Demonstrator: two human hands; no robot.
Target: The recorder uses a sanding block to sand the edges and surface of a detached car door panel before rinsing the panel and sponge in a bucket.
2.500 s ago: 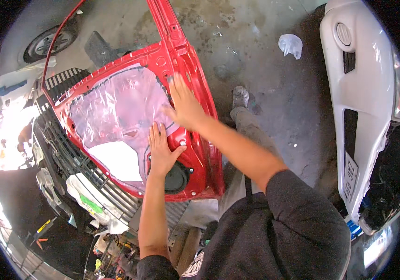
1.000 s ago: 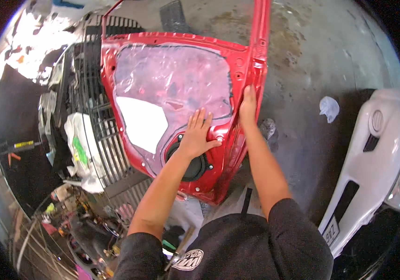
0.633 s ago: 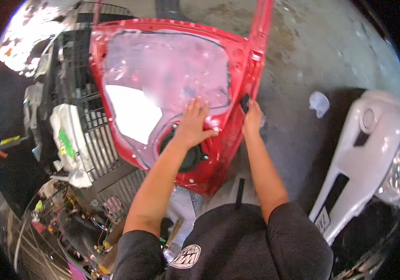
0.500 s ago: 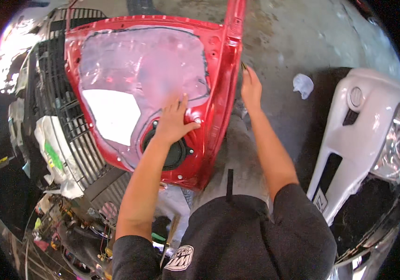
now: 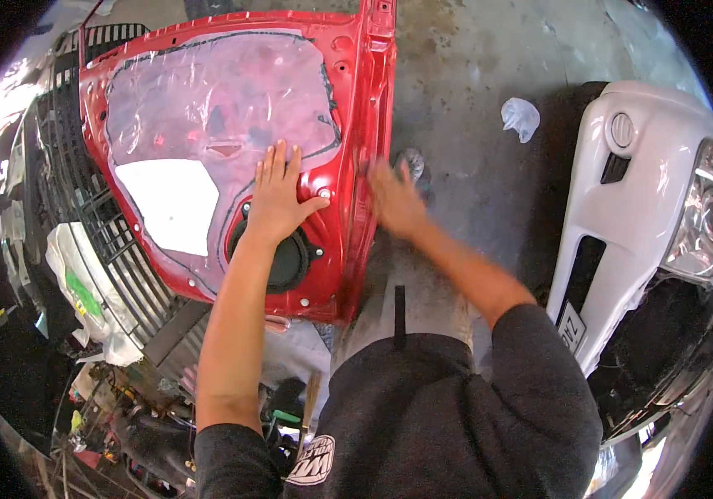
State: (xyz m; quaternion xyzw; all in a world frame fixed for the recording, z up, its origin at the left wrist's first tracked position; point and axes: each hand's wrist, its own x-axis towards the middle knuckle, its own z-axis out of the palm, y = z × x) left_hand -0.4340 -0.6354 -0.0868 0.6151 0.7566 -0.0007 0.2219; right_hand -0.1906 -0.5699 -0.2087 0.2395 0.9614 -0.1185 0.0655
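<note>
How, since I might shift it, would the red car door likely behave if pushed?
The red car door is probably stiff: its formed frame looks like metal. It may feel heavy, with a round black speaker fitted. Its wrinkled see-through sheet would likely flex.

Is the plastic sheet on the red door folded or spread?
Spread: the sheet covers much of the door, wrinkled but not doubled over.

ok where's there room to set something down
The floor between the red door and the white bumper looks bare around the crumpled plastic. Left of the door is crowded: black slats, a white sheet, then mixed parts toward lower left.
</note>
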